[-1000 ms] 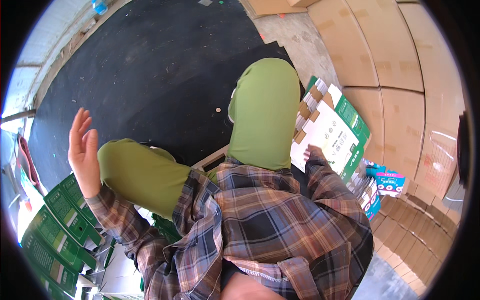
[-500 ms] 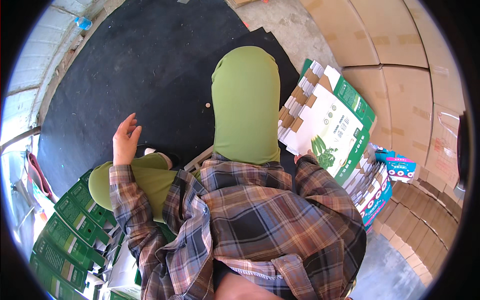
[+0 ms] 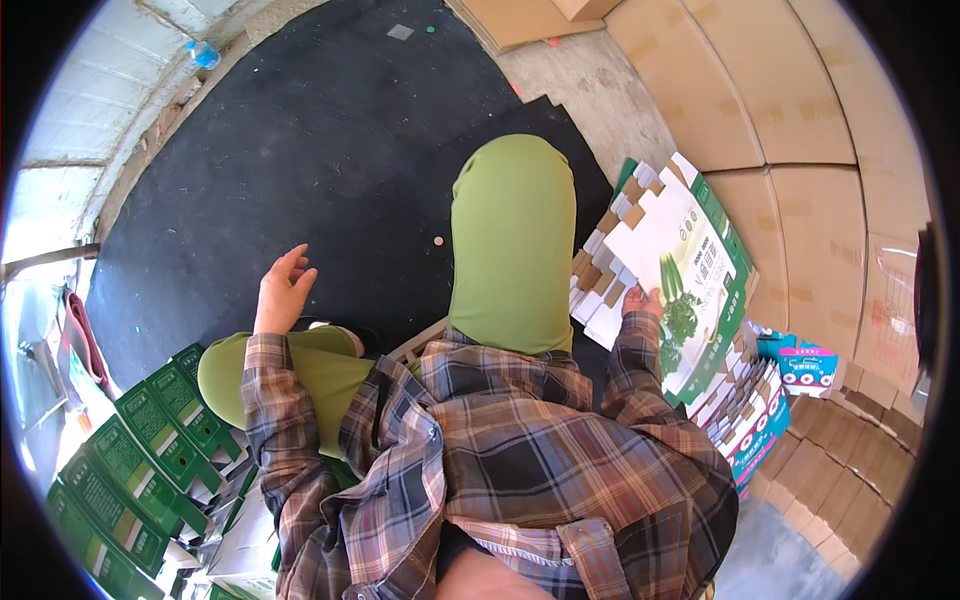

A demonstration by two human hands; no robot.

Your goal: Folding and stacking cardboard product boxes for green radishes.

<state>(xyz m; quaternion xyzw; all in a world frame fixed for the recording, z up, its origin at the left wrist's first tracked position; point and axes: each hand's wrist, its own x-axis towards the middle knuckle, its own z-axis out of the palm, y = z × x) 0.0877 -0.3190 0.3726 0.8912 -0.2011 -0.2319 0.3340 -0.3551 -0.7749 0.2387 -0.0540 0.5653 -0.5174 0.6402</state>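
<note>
- Right hand (image 3: pixel 642 300): positioned at the lower near edge of a flattened white and green carton (image 3: pixel 668 262). The fingers rest on the carton's edge; only the fingertips show past the plaid sleeve (image 3: pixel 640 370), so whether they are clenched on the carton or merely touching it cannot be told.
- Flattened carton: lies tilted on top of a stack of like cartons, just beside the person's right knee (image 3: pixel 512 240). It shows brown cardboard tabs along its left edge and a green vegetable picture on its white face.
- Left hand (image 3: pixel 282 292): raised above the black mat (image 3: pixel 300 150), fingers released and loosely spread, holding nothing. It sits just above the left knee (image 3: pixel 290 365), which is bent and clad in green.
- Green folded cartons (image 3: pixel 150 450): stacked in overlapping rows at the person's lower left, well apart from the right hand.
- Blue and white cartons (image 3: pixel 770 400): stacked on edge at the person's right, just below the white and green carton.
- Large brown cardboard boxes (image 3: pixel 800 130): ranged along the right side, behind the carton stack.
- Plastic bottle (image 3: pixel 203 54): lies at the far edge of the mat, near the wall.
</note>
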